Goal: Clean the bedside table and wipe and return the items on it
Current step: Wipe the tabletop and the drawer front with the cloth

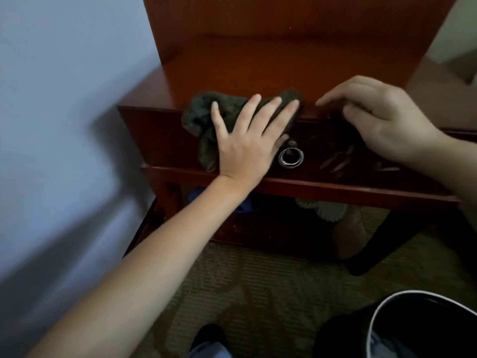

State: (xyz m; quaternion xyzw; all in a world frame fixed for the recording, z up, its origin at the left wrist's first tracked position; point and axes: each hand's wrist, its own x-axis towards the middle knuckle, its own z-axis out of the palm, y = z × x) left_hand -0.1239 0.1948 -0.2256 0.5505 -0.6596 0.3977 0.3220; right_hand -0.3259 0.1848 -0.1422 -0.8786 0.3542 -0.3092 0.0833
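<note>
The reddish-brown wooden bedside table [258, 63] fills the upper middle of the head view, its top bare. A dark grey cloth [201, 115] lies bunched over its front edge and hangs down the drawer front. My left hand [247, 140] presses flat on the cloth with straight, spread fingers. My right hand [379, 115] hovers at the same front edge to the right, fingers loosely curled and holding nothing. A silver ring pull [291, 156] hangs on the drawer front between my hands.
White bedding [64, 125] borders the table on the left. A black bin with a pale rim [423, 329] stands on the patterned carpet at lower right. A dark table leg [387, 239] slants down on the right. Blue and white items sit under the table.
</note>
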